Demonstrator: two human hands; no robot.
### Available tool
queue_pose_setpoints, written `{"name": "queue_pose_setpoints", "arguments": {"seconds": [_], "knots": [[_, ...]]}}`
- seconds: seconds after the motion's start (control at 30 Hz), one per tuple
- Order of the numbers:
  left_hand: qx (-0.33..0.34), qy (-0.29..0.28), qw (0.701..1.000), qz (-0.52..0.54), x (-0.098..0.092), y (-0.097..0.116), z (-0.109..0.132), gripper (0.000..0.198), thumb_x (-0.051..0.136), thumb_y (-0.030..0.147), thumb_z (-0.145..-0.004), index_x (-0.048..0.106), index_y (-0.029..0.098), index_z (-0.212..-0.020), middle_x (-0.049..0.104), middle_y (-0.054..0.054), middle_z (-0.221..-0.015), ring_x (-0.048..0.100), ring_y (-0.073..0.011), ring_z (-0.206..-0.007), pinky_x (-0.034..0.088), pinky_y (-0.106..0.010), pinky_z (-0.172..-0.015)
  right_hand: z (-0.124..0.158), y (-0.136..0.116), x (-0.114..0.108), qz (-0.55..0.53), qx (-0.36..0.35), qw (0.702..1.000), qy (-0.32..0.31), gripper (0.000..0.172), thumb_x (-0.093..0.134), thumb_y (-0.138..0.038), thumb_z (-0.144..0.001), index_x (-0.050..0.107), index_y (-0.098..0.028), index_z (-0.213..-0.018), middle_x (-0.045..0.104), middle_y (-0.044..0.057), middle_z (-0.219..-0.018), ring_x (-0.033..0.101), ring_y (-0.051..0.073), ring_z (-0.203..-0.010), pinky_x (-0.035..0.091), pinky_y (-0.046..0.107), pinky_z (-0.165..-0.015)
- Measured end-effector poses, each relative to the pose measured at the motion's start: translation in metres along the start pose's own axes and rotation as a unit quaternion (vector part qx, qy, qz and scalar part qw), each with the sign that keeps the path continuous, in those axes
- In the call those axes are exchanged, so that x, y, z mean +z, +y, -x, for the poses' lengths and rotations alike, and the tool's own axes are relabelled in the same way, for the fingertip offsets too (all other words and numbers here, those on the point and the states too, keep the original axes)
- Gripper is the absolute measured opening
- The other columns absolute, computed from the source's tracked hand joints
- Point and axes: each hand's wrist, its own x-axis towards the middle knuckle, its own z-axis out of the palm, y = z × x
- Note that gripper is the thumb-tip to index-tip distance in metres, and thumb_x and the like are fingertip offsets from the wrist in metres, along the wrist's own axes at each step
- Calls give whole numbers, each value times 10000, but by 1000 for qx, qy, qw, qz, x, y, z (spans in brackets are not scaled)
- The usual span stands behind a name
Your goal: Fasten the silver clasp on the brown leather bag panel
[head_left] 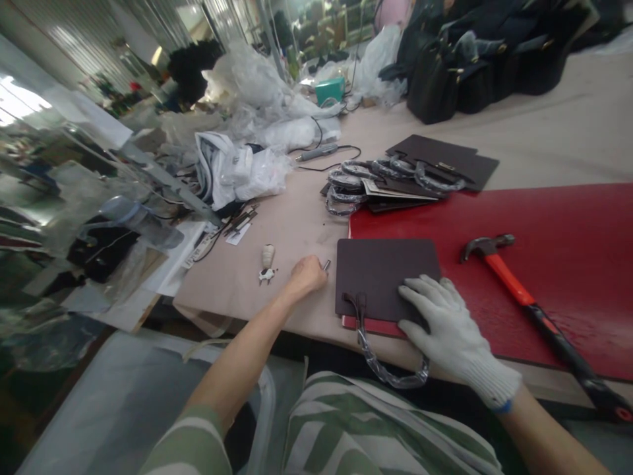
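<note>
Red work board [558, 218]: hammer handle [504, 280] on it orange turning black, panel [386, 277] on it dark brown, possibly plum; below the board, shirt [346, 429] green-and-white striped, knit glove [457, 333] white, blue-edged.

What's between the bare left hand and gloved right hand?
Head view: a dark panel with a plastic-wrapped handle lies between the left hand and right hand.
</note>
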Motion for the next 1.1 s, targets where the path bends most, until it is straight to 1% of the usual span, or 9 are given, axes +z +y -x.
{"name": "queue_pose_setpoints", "arguments": {"seconds": [0.2,0.27,0.37,0.47,0.57,0.7,0.9,1.0,1.1], "knots": [[-12,22,980,195,3,-24,11,131,595,168,-931,574,151,-1060,742,-71,-830,743,-175,-723,594,-299,-724,-1,-9,-7,-16,28,999,-17,491,637,-327,-867,666,-149,-1324,601,150,-1448,494,391,-1394,301,655,-1233],[-26,14,928,371,8,-30,19,264,648,199,-917,538,170,-1155,739,-39,-833,745,-152,-712,611,-294,-730,-1,-11,-8,-18,35,999,-20,500,644,-320,-863,661,-142,-1329,600,156,-1446,481,395,-1404,298,655,-1235],[-39,-21,802,596,19,-35,31,364,801,264,-809,590,175,-1092,747,-38,-833,761,-171,-768,627,-329,-777,-1,-12,-10,-21,43,999,-24,510,644,-322,-867,649,-149,-1347,594,157,-1453,474,391,-1413,297,651,-1237],[-19,-26,772,635,31,-35,38,420,876,322,-708,620,159,-998,758,-45,-833,760,-184,-766,626,-320,-734,-1,-12,-11,-22,44,999,-22,505,634,-332,-871,647,-172,-1349,598,149,-1451,483,388,-1410,310,656,-1227],[-16,8,792,611,38,-30,39,431,873,311,-665,613,148,-968,747,-26,-785,728,-164,-653,601,-280,-622,0,-9,-11,-22,36,999,-21,489,606,-362,-887,649,-179,-1339,606,146,-1442,490,393,-1404,325,661,-1218],[-23,31,860,509,44,-16,34,187,733,185,-772,615,152,-914,683,13,-666,692,-146,-604,539,-222,-546,2,1,-5,-13,3,1000,10,482,538,-421,-936,615,-199,-1357,619,154,-1404,533,433,-1346,370,692,-1169],[43,122,938,322,54,-11,29,249,714,199,-859,672,154,-1100,767,-70,-890,736,-189,-781,583,-296,-742,0,24,19,-41,-36,997,54,686,504,-459,-933,350,-408,-1600,636,180,-1305,578,533,-1224,394,769,-1069],[73,187,963,182,35,-26,32,196,659,210,-920,692,183,-1112,770,-95,-995,739,-231,-913,578,-358,-872,1,27,23,-43,-33,996,76,762,555,-485,-879,333,-470,-1608,657,153,-1288,592,527,-1206,405,779,-1046],[56,275,959,33,-2,-58,23,216,626,162,-932,679,183,-1140,723,-133,-1177,674,-282,-1137,519,-416,-1011,4,25,18,-3,-44,997,70,675,575,-450,-888,437,-385,-1546,666,126,-1310,612,484,-1219,460,760,-1026]]}}
